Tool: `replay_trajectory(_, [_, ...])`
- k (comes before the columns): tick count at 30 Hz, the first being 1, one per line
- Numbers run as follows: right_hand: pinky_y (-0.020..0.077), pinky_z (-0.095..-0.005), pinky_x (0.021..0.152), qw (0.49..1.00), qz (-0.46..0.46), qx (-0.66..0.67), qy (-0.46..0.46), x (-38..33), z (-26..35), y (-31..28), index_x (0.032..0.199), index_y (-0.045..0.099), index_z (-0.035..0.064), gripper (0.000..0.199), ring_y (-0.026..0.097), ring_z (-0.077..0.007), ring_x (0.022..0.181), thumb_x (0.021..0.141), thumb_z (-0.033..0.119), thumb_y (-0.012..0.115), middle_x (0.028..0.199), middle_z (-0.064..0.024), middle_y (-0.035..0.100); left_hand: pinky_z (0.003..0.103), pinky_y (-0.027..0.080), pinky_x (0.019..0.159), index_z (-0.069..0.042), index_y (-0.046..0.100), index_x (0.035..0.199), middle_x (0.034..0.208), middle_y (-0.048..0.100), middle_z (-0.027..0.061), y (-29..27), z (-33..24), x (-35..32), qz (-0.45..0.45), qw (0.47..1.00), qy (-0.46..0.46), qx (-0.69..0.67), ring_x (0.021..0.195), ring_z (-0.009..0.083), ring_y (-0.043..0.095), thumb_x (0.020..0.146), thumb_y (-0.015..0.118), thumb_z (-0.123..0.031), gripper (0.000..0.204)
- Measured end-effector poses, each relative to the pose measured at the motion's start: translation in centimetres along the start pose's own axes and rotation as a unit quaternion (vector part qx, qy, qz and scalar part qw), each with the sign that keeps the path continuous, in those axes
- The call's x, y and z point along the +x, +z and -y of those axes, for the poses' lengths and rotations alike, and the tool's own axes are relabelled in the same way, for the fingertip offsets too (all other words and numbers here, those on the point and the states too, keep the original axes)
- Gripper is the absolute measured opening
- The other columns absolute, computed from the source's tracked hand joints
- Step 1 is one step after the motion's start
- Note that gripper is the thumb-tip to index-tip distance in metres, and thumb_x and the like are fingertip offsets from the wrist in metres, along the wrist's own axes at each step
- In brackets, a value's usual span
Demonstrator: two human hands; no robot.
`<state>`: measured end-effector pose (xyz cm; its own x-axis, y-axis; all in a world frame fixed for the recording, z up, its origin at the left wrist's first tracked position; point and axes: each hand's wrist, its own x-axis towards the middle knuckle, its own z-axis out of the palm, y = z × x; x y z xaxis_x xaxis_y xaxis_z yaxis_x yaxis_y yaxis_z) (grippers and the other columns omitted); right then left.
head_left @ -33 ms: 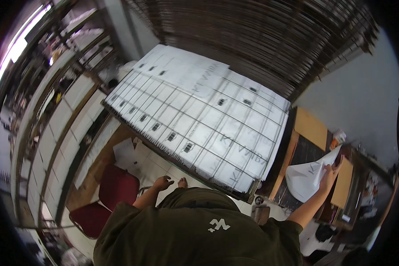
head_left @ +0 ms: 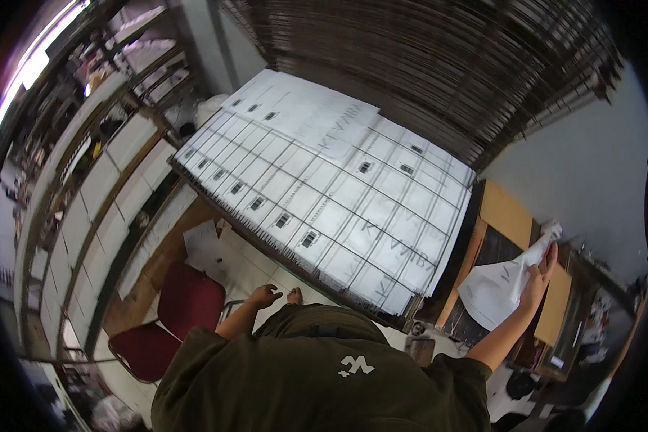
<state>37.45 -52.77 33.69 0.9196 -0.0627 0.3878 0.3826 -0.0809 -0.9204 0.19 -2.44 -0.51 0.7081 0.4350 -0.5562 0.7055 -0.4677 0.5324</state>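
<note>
Out to the right, my right hand (head_left: 536,282) grips the upper edge of a white printed sheet (head_left: 491,294), which droops in a curve over a dark surface (head_left: 494,252). Whether it is paper or thin plastic I cannot tell. My left hand (head_left: 264,296) hangs empty in front of my body, its fingers loosely bent and apart. Ahead of me a wire grid rack (head_left: 338,209) covers a broad table. White printed sheets (head_left: 284,108) lie among its wires, and a few at the far left lie on top.
A red chair (head_left: 189,299) stands at my left. Shelves (head_left: 86,245) with white sheets line the left side. Stacked wire racks (head_left: 425,65) lean over the table's far side. Brown cardboard pieces (head_left: 506,211) lie at the right, with a grey wall (head_left: 590,151) behind.
The view has shifted slightly. My right hand still grips the sheet, whose upper part is now drawn tighter and more bunched at the hand. My left hand has hardly moved.
</note>
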Motion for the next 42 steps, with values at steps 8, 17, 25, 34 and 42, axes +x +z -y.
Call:
replay_trajectory(8, [0.0365,-0.0145,0.054,0.907,0.419,-0.035,0.033,1.8,11.9,23.2,0.121,0.049,-0.0014,0.064,0.046,-0.0026,0.059,0.057,-0.003,0.044,0.113,-0.0084,0.054,0.038,0.045,0.083,-0.005,0.056,0.109,0.099,0.061,0.0171,3.1,10.8,-3.5,-0.016,0.985,-0.154,-0.075,0.096,0.0311,0.057,0.07,0.062,-0.049,0.06])
replay_trajectory(17, [0.0388,-0.0162,0.051,0.763,0.644,-0.059,-0.024,0.2,20.4,42.3,0.121,0.05,0.0026,0.065,0.046,-0.0029,0.055,0.058,-0.006,0.043,0.097,-0.0064,0.059,0.037,0.042,0.088,-0.005,0.056,0.111,0.108,0.057,0.0197,4.7,18.6,-8.5,-0.04,0.942,-0.298,-0.151,0.103,0.0321,0.053,0.071,0.06,-0.049,0.059])
replay_trajectory(25, [0.0415,-0.0256,0.089,0.916,0.385,0.116,-0.007,5.1,11.1,43.2,0.125,0.042,-0.0022,0.064,0.047,-0.0223,0.112,0.062,-0.013,0.037,0.127,-0.0174,0.042,0.037,0.045,0.084,-0.004,0.057,0.108,0.098,0.062,0.0161,1.1,14.5,-5.6,-0.068,0.947,-0.23,-0.215,0.094,0.0285,0.058,0.072,0.062,-0.043,0.054])
replay_trajectory(34, [0.0409,-0.0195,0.062,0.956,0.166,0.17,0.17,3.2,-17.3,43.9,0.128,0.038,0.0001,0.061,0.054,-0.0136,0.086,0.068,-0.012,0.04,0.117,-0.0125,0.05,0.037,0.045,0.084,-0.004,0.057,0.11,0.097,0.062,0.017,-3.5,17.3,-9.5,-0.104,0.946,-0.263,-0.159,0.095,0.0303,0.058,0.071,0.061,-0.046,0.057])
replay_trajectory(42, [0.043,-0.0284,0.053,0.945,0.131,0.15,0.26,2.8,-22.3,46.4,0.133,0.031,0.0064,0.065,0.054,-0.0181,0.07,0.07,-0.004,0.044,0.101,-0.015,0.053,0.037,0.043,0.086,-0.005,0.057,0.11,0.095,0.063,0.0163,-1.0,20.0,-13.7,-0.169,0.924,-0.312,-0.14,0.097,0.0298,0.057,0.073,0.061,-0.048,0.057])
